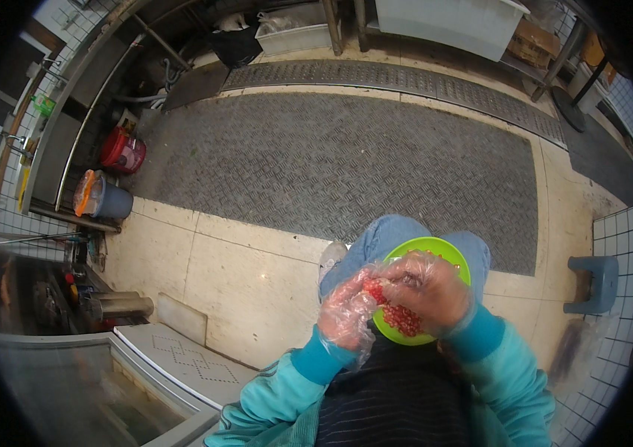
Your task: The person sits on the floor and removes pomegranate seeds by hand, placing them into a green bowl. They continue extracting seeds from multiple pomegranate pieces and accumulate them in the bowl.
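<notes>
A bright green plate or shallow bowl [456,254] rests on my lap, over my jeans. Red pomegranate seeds [402,320] are heaped in its lower part, and a few more lie near its far edge. My left hand [348,313], in a clear plastic glove, holds a piece of pomegranate [374,290] at the plate's left side. Over the plate, my right hand [434,288], also in a clear glove, has its fingers bent against that same piece. The right fingertips are partly hidden and slightly blurred.
Beyond my knees lies a grey textured floor mat [339,162]. A blue bucket [112,200] and a red bucket [124,151] stand at left. A glass-topped chest [98,385] is at lower left, a blue plastic stool [596,285] at right by the tiled wall.
</notes>
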`<state>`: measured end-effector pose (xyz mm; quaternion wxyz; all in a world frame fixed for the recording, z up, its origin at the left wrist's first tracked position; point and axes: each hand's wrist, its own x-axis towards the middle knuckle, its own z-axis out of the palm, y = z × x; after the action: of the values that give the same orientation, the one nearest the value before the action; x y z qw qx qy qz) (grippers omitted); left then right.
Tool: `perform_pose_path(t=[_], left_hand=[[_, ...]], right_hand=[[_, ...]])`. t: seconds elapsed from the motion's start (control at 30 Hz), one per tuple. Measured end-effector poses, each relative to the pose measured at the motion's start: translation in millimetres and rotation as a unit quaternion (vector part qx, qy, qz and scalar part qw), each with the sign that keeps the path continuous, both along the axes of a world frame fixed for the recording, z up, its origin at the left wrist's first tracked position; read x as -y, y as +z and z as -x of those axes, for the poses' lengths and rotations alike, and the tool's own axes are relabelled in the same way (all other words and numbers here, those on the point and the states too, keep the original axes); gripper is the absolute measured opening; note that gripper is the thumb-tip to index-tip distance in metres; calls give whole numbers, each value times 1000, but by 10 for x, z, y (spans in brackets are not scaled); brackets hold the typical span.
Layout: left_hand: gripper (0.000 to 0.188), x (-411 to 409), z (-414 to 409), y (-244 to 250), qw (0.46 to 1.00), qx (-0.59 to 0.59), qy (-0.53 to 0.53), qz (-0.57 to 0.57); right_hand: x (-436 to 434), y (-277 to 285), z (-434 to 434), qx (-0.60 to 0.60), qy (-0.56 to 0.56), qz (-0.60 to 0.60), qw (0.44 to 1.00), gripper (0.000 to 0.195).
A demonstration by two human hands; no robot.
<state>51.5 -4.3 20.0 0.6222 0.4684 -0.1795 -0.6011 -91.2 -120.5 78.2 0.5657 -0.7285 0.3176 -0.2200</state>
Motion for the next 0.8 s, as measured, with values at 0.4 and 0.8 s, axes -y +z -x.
perform_pose_path(t=[0.4, 0.8], left_hand=[[43, -63, 20, -26, 996, -70, -51, -17], [41, -13, 35, 71, 996, 51, -68, 17]], right_hand=[[144, -46, 153, -61, 42, -203, 976, 19], [91, -209, 213, 10, 2, -269, 963, 18]])
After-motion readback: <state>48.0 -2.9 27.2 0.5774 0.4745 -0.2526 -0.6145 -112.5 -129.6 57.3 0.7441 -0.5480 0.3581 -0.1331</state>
